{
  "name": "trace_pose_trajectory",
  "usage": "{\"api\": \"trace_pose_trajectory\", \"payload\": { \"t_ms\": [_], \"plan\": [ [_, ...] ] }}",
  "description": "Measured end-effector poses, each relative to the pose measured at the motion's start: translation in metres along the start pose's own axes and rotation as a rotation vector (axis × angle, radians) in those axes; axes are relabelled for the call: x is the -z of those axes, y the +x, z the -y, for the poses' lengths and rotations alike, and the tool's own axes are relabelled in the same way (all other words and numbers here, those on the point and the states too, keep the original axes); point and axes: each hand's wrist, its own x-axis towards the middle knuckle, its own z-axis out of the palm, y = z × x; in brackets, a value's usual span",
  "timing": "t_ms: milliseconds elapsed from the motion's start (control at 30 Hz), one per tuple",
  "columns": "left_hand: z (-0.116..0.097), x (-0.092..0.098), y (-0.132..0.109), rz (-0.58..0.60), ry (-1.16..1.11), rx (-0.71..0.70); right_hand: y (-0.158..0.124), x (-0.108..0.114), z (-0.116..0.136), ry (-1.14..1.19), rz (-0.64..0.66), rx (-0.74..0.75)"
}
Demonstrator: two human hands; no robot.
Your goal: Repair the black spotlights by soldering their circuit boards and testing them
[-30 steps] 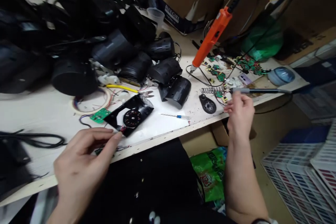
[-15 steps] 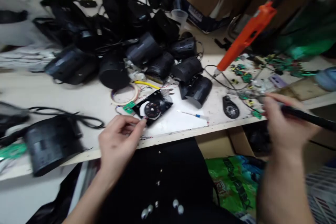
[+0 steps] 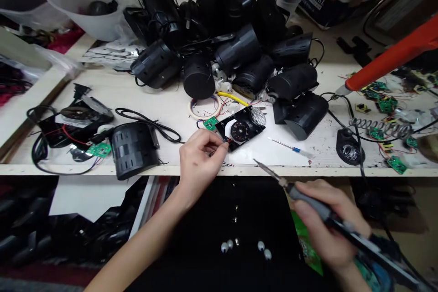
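Observation:
My right hand [image 3: 328, 223] is wrapped round a soldering iron [image 3: 311, 205], its bare metal tip pointing up and left over the bench's front edge. My left hand [image 3: 203, 155] pinches thumb and forefinger at the near left corner of a black lamp plate [image 3: 251, 121]. What lies between those fingertips is too small to make out; thin red wire ends show close by. The plate carries a round dark disc [image 3: 240, 131] and a clear lens cluster [image 3: 258, 116]. A small green circuit board [image 3: 210, 123] lies against its left side. Right of the plate rests a thin blue-collared screwdriver [image 3: 287, 145].
Black cylindrical lamp housings [image 3: 239, 48] pile up behind the plate. Another housing [image 3: 133, 148] with a cable stands left. An orange-handled tool [image 3: 386, 61] slants in at right, near a coiled spring stand [image 3: 383, 127] and scattered circuit boards [image 3: 386, 102]. A roll of tape [image 3: 205, 108] lies behind.
My right hand has brought the soldering iron from the spring stand at the right leftward, nearer the plate. The left hand stays at the plate's corner. The view has shifted left.

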Motion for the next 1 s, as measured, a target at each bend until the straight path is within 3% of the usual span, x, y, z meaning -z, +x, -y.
{"api": "trace_pose_trajectory", "payload": {
  "t_ms": [67,167,367,500,700,1000],
  "plan": [
    [-0.001,0.002,0.002,0.024,0.016,0.032,0.001,-0.020,0.003,0.000,0.053,0.103],
    [-0.002,0.004,0.004,0.047,0.046,0.037,0.000,-0.031,0.001,0.019,0.032,0.162],
    [0.000,0.002,0.004,0.046,-0.018,0.087,-0.001,-0.029,-0.001,0.067,-0.029,0.095],
    [-0.004,-0.002,0.003,0.046,-0.136,0.195,0.000,-0.032,0.001,0.042,-0.114,0.067],
    [-0.014,-0.001,0.001,0.061,-0.263,0.333,0.006,-0.037,0.002,0.103,-0.015,0.111],
    [-0.014,0.004,0.014,0.089,-0.360,0.426,0.005,-0.036,0.001,0.085,-0.030,0.083]
  ]
}}
